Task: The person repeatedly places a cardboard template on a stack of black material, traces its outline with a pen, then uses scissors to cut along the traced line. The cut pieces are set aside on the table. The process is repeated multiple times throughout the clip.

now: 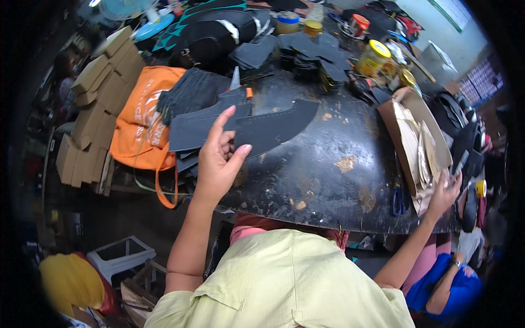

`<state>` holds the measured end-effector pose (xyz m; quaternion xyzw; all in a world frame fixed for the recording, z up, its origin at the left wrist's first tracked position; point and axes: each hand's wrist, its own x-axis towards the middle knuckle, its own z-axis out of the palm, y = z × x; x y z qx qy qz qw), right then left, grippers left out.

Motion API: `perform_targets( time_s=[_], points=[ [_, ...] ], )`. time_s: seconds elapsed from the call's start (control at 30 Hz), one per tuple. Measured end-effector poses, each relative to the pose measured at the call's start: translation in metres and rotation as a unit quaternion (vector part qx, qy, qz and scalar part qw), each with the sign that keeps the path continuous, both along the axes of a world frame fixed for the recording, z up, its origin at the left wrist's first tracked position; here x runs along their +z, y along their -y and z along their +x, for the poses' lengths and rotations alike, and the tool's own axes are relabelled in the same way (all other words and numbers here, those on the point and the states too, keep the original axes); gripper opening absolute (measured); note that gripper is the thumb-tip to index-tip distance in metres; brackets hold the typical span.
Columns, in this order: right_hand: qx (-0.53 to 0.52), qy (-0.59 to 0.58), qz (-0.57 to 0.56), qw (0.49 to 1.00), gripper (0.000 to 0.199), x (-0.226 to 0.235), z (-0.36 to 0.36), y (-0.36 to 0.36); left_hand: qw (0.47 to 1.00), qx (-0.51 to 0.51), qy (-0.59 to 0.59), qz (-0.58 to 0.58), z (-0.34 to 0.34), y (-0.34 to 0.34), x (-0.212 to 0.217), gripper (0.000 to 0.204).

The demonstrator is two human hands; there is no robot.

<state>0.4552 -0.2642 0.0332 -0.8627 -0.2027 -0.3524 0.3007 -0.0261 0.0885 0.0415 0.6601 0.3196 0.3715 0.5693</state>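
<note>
My left hand is above the left side of the black table, thumb and index finger stretched apart, the other fingers curled. Just beyond it lies a curved black sheet piece with a dashed pale line along its upper edge. A second black piece spreads to its left, on top of more such pieces. At the near right corner of a cardboard box, my right hand has its fingers closed around a slim silver pen-like tool. Folded brown paper fills the box.
An orange bag with dark cloth on it covers the table's left edge, beside stacked cardboard boxes. Black cut pieces and jars stand at the back. Blue-handled scissors lie near the box. Another person sits at lower right.
</note>
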Motion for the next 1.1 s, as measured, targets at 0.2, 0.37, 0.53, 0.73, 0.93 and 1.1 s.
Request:
perform_targets(
  time_s=[0.2,0.37,0.53,0.73,0.93,1.1],
  points=[
    [0.211,-0.094,0.078,0.970,0.048,-0.012,-0.049,-0.068,0.999,0.023,0.008,0.032,-0.008,-0.004,0.010,0.081],
    [0.354,-0.151,-0.014,0.923,0.055,-0.027,-0.095,-0.148,0.995,0.068,0.024,0.073,-0.020,-0.016,0.021,0.080],
    [0.332,-0.102,-0.108,0.932,0.062,-0.060,-0.107,-0.180,0.989,0.107,-0.007,0.106,-0.041,-0.031,0.027,0.079],
    [0.333,-0.049,-0.141,0.931,0.046,-0.089,-0.099,-0.175,0.971,0.170,-0.034,0.161,-0.065,-0.055,0.025,0.075],
    [0.339,-0.105,-0.095,0.930,0.034,-0.090,-0.094,-0.175,0.941,0.230,-0.164,0.188,-0.075,-0.069,0.012,0.075],
    [0.353,-0.131,-0.067,0.924,0.024,-0.088,-0.093,-0.173,0.909,0.264,-0.211,0.244,-0.078,-0.070,0.010,0.073]
  ],
)
